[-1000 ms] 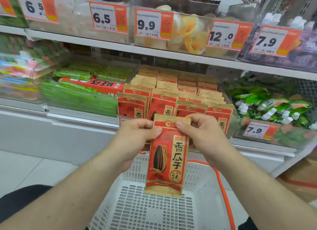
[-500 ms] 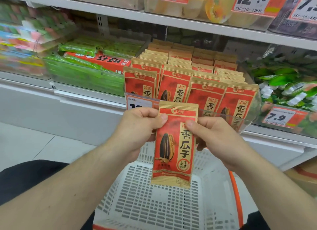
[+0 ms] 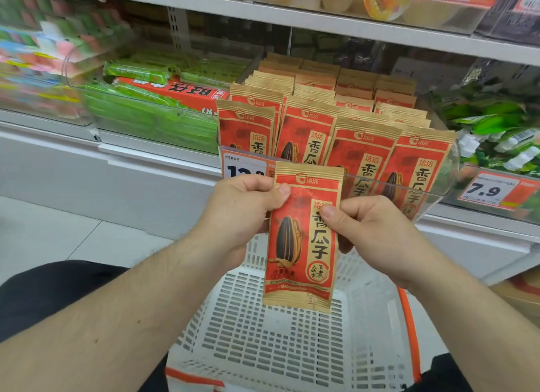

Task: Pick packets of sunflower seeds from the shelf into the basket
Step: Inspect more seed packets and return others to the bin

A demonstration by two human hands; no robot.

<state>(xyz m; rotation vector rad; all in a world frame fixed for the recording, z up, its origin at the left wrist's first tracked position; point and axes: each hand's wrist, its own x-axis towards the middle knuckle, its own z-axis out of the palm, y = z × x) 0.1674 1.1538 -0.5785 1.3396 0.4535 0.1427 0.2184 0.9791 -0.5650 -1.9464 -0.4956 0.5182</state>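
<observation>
Nearest the camera, a white slotted basket (image 3: 280, 348) with an orange handle (image 3: 410, 327) along its right side sits low in the view, between the person's two bare forearms. Its perforated floor shows no packets in the part that can be seen.

Above the basket, both hands hold one red and tan packet of sunflower seeds (image 3: 301, 245) upright, its printed face toward the camera and its lower edge hanging over the basket's far half. The left hand (image 3: 242, 213) pinches the packet's upper left edge, thumb on the front and the other fingers curled behind. The right hand (image 3: 371, 231) pinches the right edge a little lower, thumb tip pressed on the front near the printed characters, fingers folded behind.

Just beyond the hands, a clear plastic bin (image 3: 438, 187) on the shelf (image 3: 163, 155) holds rows of matching packets (image 3: 362, 155) standing upright, several deep. A price tag (image 3: 245, 166) on the bin's front is partly hidden by the left hand.

To the left, another clear bin carries green wrapped goods (image 3: 152, 120) and a red box (image 3: 187, 93). To the right are green and white wrapped items (image 3: 496, 128) above a tag reading 7.9 (image 3: 485, 191). The upper shelf (image 3: 350, 23) holds more clear bins, blurred.
</observation>
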